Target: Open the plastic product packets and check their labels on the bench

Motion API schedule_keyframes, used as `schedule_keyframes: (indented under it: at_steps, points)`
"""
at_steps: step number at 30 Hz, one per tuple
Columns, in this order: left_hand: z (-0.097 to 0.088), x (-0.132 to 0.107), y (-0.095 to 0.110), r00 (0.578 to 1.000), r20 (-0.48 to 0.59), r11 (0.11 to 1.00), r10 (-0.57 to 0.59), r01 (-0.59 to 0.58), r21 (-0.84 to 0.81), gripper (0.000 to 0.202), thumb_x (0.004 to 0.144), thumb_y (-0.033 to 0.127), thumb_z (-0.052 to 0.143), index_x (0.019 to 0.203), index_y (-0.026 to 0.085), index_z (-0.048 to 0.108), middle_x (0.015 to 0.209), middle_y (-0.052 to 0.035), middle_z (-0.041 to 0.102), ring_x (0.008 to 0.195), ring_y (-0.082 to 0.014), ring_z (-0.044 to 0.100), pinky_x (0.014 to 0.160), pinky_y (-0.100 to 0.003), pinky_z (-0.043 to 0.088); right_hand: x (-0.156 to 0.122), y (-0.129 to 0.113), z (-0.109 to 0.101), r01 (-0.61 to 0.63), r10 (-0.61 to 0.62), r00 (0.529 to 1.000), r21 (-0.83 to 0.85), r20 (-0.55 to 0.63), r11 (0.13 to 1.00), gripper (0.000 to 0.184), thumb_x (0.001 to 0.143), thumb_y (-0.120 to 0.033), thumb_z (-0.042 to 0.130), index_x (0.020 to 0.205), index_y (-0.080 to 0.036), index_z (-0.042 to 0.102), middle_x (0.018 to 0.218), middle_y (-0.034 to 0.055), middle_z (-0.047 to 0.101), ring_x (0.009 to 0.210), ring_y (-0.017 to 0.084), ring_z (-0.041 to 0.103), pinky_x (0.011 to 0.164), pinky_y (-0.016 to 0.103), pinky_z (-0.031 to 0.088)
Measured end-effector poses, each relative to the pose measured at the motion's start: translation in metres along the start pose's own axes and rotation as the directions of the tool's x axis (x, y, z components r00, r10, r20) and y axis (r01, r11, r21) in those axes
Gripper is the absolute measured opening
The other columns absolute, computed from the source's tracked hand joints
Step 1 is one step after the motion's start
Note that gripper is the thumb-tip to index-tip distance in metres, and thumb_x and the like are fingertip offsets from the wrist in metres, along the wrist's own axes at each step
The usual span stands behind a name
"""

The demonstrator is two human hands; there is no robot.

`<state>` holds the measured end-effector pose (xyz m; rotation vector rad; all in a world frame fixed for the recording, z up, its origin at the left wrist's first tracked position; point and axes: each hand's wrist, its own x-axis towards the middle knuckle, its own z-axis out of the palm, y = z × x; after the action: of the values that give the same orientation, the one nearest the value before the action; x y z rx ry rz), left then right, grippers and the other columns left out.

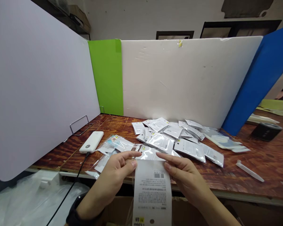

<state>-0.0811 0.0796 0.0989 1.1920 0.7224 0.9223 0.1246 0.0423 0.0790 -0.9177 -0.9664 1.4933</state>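
Observation:
A white printed card [152,191] with a barcode, small upside-down text and a yellow mark hangs in front of me, over the table's near edge. Clear film shows along its left side, so it looks to be in a plastic sleeve. My left hand [116,175] pinches its upper left corner between thumb and fingers. At the upper right corner my right hand [182,172] grips it the same way, index finger stretched along the top. Just beyond both hands lies a pile of similar white packets [161,141] in shiny clear bags.
A white power bank [91,142] with a black cable [69,188] lies left of the packets. To the right are clear bags [223,138], a white plastic strip [250,171] and a black box [266,131]. White panels [191,78] enclose the table's back and left.

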Motion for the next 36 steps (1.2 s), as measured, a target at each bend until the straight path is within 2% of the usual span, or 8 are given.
schedule_keyframes:
  at_steps: [5, 8, 11, 14, 18, 22, 26, 36]
  points:
    - [-0.004, -0.003, 0.000, 0.998, 0.028, 0.998, 0.061, -0.062, 0.031, 0.030, 0.079, 0.028, 0.066, 0.108, 0.019, 0.067, 0.075, -0.0032, 0.073, 0.068, -0.0152, 0.064, 0.066, -0.025, 0.050, 0.002, -0.002, 0.002, 0.060, -0.060, 0.998, -0.025, 0.007, 0.998, 0.026, 0.061, -0.037, 0.083, 0.085, -0.026, 0.078, 0.077, 0.0029, 0.075, 0.068, 0.016, 0.067, 0.061, 0.025, 0.053]
    - [-0.009, -0.006, -0.002, 0.988, 0.030, 0.979, 0.150, -0.153, 0.132, 0.020, 0.079, 0.019, 0.063, 0.094, 0.023, 0.074, 0.078, -0.0017, 0.074, 0.072, -0.0148, 0.064, 0.067, -0.023, 0.048, 0.002, -0.003, 0.002, 0.185, -0.184, 0.983, -0.116, 0.017, 0.976, 0.009, 0.063, -0.024, 0.076, 0.072, -0.025, 0.079, 0.070, 0.0030, 0.074, 0.063, 0.015, 0.064, 0.055, 0.023, 0.050]
    - [-0.012, -0.007, -0.005, 0.977, 0.055, 0.957, 0.205, -0.212, 0.199, 0.026, 0.075, 0.008, 0.057, 0.073, 0.025, 0.077, 0.078, 0.0007, 0.075, 0.075, -0.0143, 0.063, 0.069, -0.021, 0.047, -0.001, -0.003, 0.000, 0.280, -0.280, 0.960, -0.196, 0.027, 0.940, 0.025, 0.061, -0.010, 0.062, 0.070, -0.026, 0.079, 0.069, 0.0019, 0.073, 0.063, 0.016, 0.064, 0.055, 0.023, 0.051]
    - [-0.014, -0.006, -0.007, 0.976, 0.065, 0.955, 0.207, -0.216, 0.203, 0.028, 0.075, 0.007, 0.056, 0.070, 0.026, 0.076, 0.074, 0.0027, 0.074, 0.071, -0.0125, 0.062, 0.066, -0.020, 0.045, -0.004, -0.005, -0.002, 0.375, -0.369, 0.927, -0.261, 0.076, 0.889, 0.038, 0.059, -0.005, 0.052, 0.074, -0.028, 0.078, 0.072, 0.0009, 0.074, 0.067, 0.017, 0.066, 0.058, 0.024, 0.053]
    - [-0.014, -0.005, -0.005, 0.976, 0.070, 0.958, 0.206, -0.216, 0.189, 0.024, 0.074, 0.009, 0.059, 0.071, 0.026, 0.076, 0.072, 0.0027, 0.073, 0.070, -0.0123, 0.060, 0.065, -0.020, 0.044, -0.007, -0.009, -0.001, 0.512, -0.491, 0.857, -0.362, 0.156, 0.779, 0.038, 0.063, -0.006, 0.050, 0.077, -0.028, 0.078, 0.071, 0.0005, 0.075, 0.065, 0.017, 0.066, 0.056, 0.025, 0.052]
    - [-0.014, -0.007, -0.002, 0.980, 0.097, 0.969, 0.173, -0.187, 0.159, 0.019, 0.074, 0.013, 0.062, 0.070, 0.025, 0.076, 0.072, 0.0010, 0.073, 0.071, -0.0141, 0.061, 0.067, -0.021, 0.044, -0.007, -0.009, -0.003, 0.555, -0.504, 0.832, -0.366, 0.233, 0.747, 0.038, 0.068, -0.004, 0.053, 0.080, -0.029, 0.078, 0.069, -0.0005, 0.074, 0.058, 0.014, 0.062, 0.052, 0.022, 0.046]
    - [-0.013, -0.010, 0.001, 0.984, 0.097, 0.974, 0.150, -0.164, 0.155, 0.015, 0.075, 0.017, 0.064, 0.070, 0.024, 0.076, 0.072, 0.0002, 0.072, 0.070, -0.0144, 0.060, 0.066, -0.022, 0.044, -0.009, -0.008, -0.007, 0.559, -0.476, 0.826, -0.329, 0.302, 0.761, 0.031, 0.077, -0.010, 0.057, 0.083, -0.031, 0.078, 0.062, -0.0009, 0.070, 0.051, 0.012, 0.054, 0.049, 0.023, 0.038]
    - [-0.016, -0.014, 0.001, 0.976, 0.151, 0.969, 0.156, -0.181, 0.167, 0.020, 0.074, 0.012, 0.059, 0.072, 0.022, 0.077, 0.071, -0.0015, 0.072, 0.067, -0.0149, 0.058, 0.063, -0.023, 0.041, -0.006, -0.009, -0.009, 0.542, -0.437, 0.827, -0.295, 0.355, 0.787, 0.018, 0.081, -0.020, 0.060, 0.080, -0.026, 0.078, 0.065, 0.0034, 0.071, 0.053, 0.016, 0.057, 0.050, 0.027, 0.040]
